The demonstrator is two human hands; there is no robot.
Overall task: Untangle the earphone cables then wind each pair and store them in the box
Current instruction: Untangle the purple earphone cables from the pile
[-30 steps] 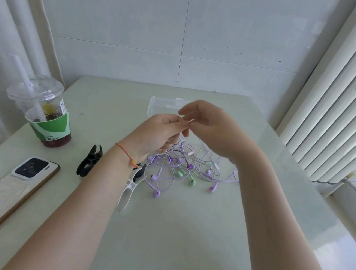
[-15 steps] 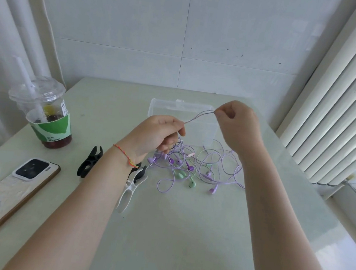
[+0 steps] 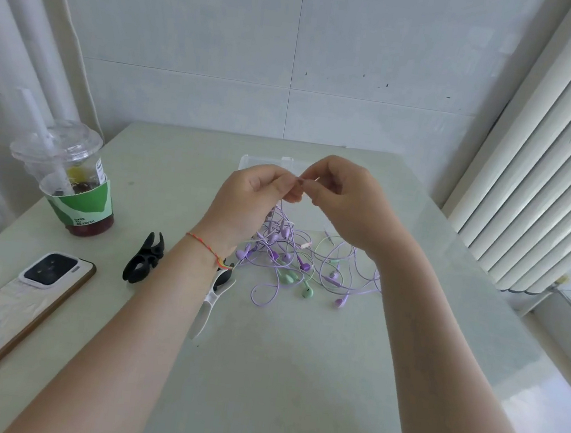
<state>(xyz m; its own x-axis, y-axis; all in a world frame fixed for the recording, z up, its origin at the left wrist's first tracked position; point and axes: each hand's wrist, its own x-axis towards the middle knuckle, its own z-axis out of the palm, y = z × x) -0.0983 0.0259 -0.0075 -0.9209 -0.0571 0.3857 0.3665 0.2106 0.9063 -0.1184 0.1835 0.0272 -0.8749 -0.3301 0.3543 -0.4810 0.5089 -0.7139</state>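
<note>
Table [image 3: 275, 377] is pale green and glossy, pushed into a tiled corner with vertical blinds on my right. Clear plastic box [image 3: 265, 162] sits at the far middle, mostly hidden behind my hands; what I can see through it looks empty, can't confirm

Left side, big to small: phone [image 3: 13, 309] face down near the edge, iced drink cup [image 3: 72, 183] with straw behind it, black clip [image 3: 145, 259], white clip [image 3: 210, 300] partly under my left wrist

Earphone tangle [image 3: 299, 265] lies on the table between the box and me: mostly purple cables, at least one green pair mixed in, buds scattered through the loops. A few purple strands rise from the pile up to my hands

Left hand [image 3: 249, 204] is raised over the pile, fingers curled, thumb and forefinger pinching a purple strand. Right hand [image 3: 343, 202] is just beside it, fingertips almost meeting, pinching the same bit of cable. Looks like I'm picking at a knot or an end

Progress: early. Nothing separated, nothing wound, nothing boxed as far as I can see. Still to do: free each pair, coil it, probably clip it, drop it in the box
</note>
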